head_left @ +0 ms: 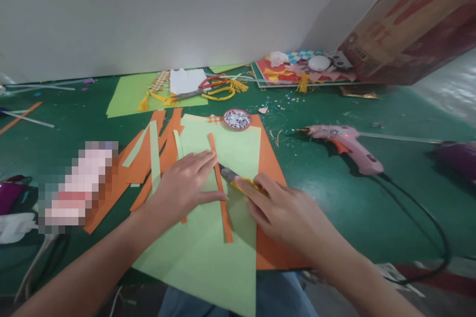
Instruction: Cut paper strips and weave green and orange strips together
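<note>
A narrow orange paper strip [226,225] lies lengthwise on a light green paper sheet [208,267]. My left hand [182,183] rests over the sheet with fingers stretched out; its fingertips and thumb tip touch the strip and press it down. From the right, my right hand [277,205] grips a utility knife [228,174] with a yellow handle and a dark blade. The blade end points at the strip, close to the left fingertips. Fingers cover much of the handle. An orange sheet [270,237] shows from under the green one.
A pink hot glue gun [345,143] with its cord lies right. Orange strips [145,158] and a pixelated object [80,188] are left. Behind stand a round dish of beads [237,119], scissors [219,93] with red and yellow handles, craft pieces [278,74] and a cardboard box [405,25].
</note>
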Motion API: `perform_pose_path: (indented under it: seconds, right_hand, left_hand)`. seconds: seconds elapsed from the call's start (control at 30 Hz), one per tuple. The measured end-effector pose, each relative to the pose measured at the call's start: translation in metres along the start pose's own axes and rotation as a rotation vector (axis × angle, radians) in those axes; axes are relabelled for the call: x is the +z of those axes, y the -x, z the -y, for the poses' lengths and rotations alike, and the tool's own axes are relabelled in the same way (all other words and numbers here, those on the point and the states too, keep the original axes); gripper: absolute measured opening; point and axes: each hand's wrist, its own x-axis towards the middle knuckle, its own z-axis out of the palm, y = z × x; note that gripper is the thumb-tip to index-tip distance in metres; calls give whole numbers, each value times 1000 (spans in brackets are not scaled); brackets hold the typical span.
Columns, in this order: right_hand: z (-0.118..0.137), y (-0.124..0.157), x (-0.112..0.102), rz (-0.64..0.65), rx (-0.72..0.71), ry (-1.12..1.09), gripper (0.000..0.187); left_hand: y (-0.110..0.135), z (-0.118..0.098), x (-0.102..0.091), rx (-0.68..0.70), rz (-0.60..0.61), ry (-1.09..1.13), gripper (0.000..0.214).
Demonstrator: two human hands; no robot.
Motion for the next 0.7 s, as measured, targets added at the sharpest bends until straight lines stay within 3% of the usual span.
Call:
perform_pose_path:
  seconds: [0.3, 0.53, 0.63, 0.7]
  right_hand:
    - [-1, 2, 1, -22, -26, 14, 32]
    - [7, 12, -12, 22, -60, -24, 32]
    - [8, 14, -14, 30, -67, -40, 33]
    - [8, 15, -12, 25, -70, -45, 33]
  left_hand:
    - [0, 1, -1, 69, -21, 24, 73]
    - [3, -10, -6, 101, -87, 11, 56]
    - [1, -7, -2, 88, -52, 25, 51]
    - [0, -3, 1, 40, 5, 41, 60]
